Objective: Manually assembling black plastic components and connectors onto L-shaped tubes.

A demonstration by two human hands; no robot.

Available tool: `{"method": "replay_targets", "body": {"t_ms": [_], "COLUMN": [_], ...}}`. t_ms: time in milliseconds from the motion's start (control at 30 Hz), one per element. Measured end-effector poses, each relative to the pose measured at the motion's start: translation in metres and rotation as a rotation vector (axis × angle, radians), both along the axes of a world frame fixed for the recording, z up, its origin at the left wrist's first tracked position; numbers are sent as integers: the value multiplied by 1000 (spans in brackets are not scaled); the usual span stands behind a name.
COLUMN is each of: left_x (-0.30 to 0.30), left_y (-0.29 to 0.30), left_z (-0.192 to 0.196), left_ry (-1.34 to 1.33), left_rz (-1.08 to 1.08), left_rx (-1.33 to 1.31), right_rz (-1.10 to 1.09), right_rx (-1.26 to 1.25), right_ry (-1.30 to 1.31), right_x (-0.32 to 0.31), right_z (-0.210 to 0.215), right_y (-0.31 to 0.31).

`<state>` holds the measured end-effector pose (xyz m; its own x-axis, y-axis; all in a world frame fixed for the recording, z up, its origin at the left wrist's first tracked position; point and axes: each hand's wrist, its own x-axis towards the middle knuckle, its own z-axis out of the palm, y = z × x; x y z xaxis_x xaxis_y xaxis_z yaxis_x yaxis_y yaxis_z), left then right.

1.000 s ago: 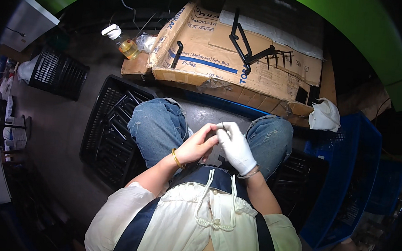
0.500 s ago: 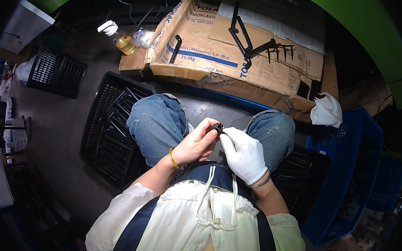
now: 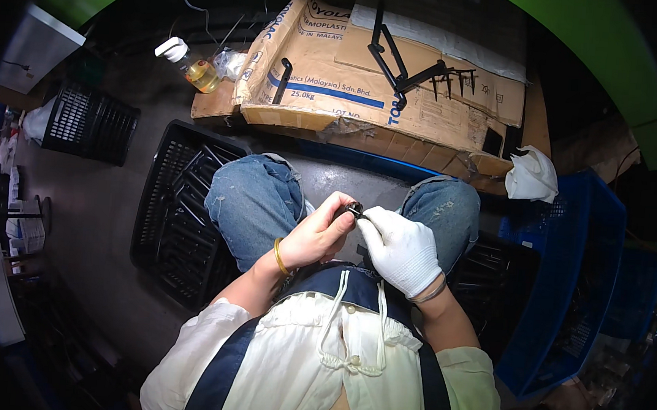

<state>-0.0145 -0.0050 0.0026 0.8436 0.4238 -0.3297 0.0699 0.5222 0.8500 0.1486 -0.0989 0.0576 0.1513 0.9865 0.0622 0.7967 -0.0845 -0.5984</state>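
A small black plastic part (image 3: 354,207) is held up between my knees, with a rounded, shiny end showing. My bare left hand (image 3: 322,230) is closed around it, thumb pressed along its side. From the other side my right hand (image 3: 399,245), in a white knit glove, pinches the same part with thumb and fingertips. Fingers cover most of the piece, so its full shape is hidden. Beyond my knees, several black plastic arm pieces (image 3: 392,55) lie joined on a cardboard sheet (image 3: 319,60). One short black bar (image 3: 283,81) rests there on the left.
Black crates of dark parts flank my legs, one crate (image 3: 147,215) on the left and one darker on the right. A blue crate (image 3: 535,349) stands further right, near a white cloth (image 3: 533,176). A spray bottle (image 3: 200,74) with yellow liquid stands at the cardboard's left.
The black part has turned slightly between my fingers, showing more of its rounded end. Both hands keep their grip in nearly the same place. The whole view has shifted a little.
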Motion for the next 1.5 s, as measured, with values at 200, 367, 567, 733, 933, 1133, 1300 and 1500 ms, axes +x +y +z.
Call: {"method": "replay_targets", "body": {"t_ms": [200,367,567,733,933,1133,1300,1500], "left_x": [-11,-3,7,0,7,3,2,4], "left_y": [0,16,23,9,5,8,7,7], "left_z": [12,5,12,-2,-25,-27,-24,-24], "left_ry": [-40,-9,-11,-139,-441,-368,-329,-318], "left_rz": [-156,51,154,46,295,319,345,343], "left_rx": [-61,196,587,-85,388,555,654,662], "right_rz": [-159,-220,-191,107,-151,-63,-43,-24], "right_rx": [130,119,221,207,63,67,99,107], "right_ry": [-387,463,732,556,609,485,467,460], "right_x": [47,13,-13,-2,-21,-30,-30,-30], "right_z": [-27,-18,-12,-1,4,2,2,0], "right_y": [10,11,27,23,3,1,0,-1]}}
